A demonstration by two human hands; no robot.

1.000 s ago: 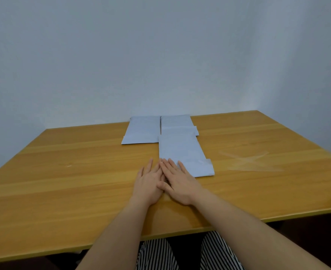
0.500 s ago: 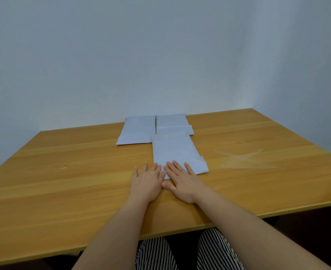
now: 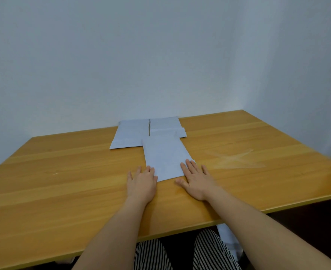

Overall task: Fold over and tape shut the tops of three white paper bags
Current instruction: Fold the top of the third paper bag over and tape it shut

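**Hands flattening the nearest bag at the table's front**

The nearest flat white paper bag (image 3: pixel 165 158) is lying lengthwise on the honey-coloured wooden table (image 3: pixel 63 182), its near edge pulled toward the person, probably so the fold can be made within easy reach. The left hand (image 3: pixel 141 184) is lying spread and palm-down, fingertips just touching the bag's near left corner; the right hand (image 3: pixel 196 181) is pressing flat on the near right corner. Neither is gripping anything; both seem to be pinning the paper. Two more flat white paper bags are waiting side by side at the wall: the left rear bag (image 3: pixel 129 136) and the right rear bag (image 3: pixel 165 125), partly overlapped by the nearest one. No tape is showing
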